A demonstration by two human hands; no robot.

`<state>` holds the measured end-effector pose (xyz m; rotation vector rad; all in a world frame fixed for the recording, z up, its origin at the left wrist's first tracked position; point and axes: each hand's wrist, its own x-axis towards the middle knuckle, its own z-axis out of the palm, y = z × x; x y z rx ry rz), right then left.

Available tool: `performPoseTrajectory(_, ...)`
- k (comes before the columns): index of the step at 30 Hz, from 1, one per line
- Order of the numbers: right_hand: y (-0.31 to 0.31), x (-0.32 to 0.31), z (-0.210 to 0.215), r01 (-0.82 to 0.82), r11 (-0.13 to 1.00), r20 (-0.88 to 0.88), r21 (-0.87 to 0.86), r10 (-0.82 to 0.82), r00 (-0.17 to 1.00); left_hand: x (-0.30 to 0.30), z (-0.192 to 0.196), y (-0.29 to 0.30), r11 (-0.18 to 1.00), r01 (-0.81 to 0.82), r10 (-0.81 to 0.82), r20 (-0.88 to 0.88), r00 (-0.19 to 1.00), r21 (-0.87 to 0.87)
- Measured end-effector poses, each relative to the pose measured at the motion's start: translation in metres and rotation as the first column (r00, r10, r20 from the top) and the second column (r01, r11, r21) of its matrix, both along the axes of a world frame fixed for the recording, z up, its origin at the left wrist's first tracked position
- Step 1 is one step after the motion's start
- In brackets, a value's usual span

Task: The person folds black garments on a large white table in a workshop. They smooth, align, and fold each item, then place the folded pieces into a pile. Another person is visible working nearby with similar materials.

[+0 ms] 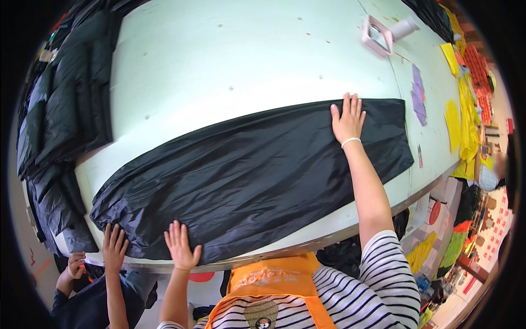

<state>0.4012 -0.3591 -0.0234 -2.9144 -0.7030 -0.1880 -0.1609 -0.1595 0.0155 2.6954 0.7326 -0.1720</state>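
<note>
A long black piece of thin, shiny fabric (241,181) lies spread and wrinkled across the pale table, wider in the middle and narrowing toward its right end. My left hand (182,247) rests flat on its near edge, left of centre, fingers spread. Farther out, my right hand (348,118) presses open on the far edge near the right end, arm stretched. A co-worker's hand (114,248) touches the fabric's near left end. The co-worker's other hand (76,265) is at the table's edge, its fingers curled.
Black padded garments (71,98) are piled along the left. Toward the far right are a pink box (377,35), a white cylinder (404,27), a purple scrap (418,94) and a small pen-like tool (420,156). Yellow fabric (467,123) lies at the right edge.
</note>
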Motion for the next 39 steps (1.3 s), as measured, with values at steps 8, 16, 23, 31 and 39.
performPoseTrajectory(8, -0.088, 0.073, 0.017, -0.101, 0.973, -0.017, -0.210, 0.099, 0.995, 0.000, 0.001, -0.012, 0.996, -0.016, 0.021, -0.066, 0.998, 0.083)
performPoseTrajectory(16, -0.182, 0.049, 0.088, -0.635, 0.772, -0.129, 0.015, 0.632, 0.765, -0.011, 0.051, -0.020, 0.989, -0.097, 0.106, -0.082, 0.991, 0.108)
performPoseTrajectory(23, -0.236, -0.038, 0.075, -0.802, 0.544, -0.426, -0.245, 0.683, 0.593, -0.073, 0.045, -0.002, 0.969, -0.083, 0.139, -0.238, 0.961, 0.233)
performPoseTrajectory(31, -0.216, -0.041, 0.063, -0.704, 0.588, -0.283, -0.399, 0.652, 0.704, -0.072, 0.013, 0.017, 0.941, -0.189, 0.179, 0.059, 0.982, 0.281)
performPoseTrajectory(39, -0.189, -0.057, 0.065, -0.620, 0.712, -0.268, -0.329, 0.560, 0.784, -0.074, 0.018, 0.026, 0.930, -0.140, 0.136, 0.035, 0.990, 0.339)
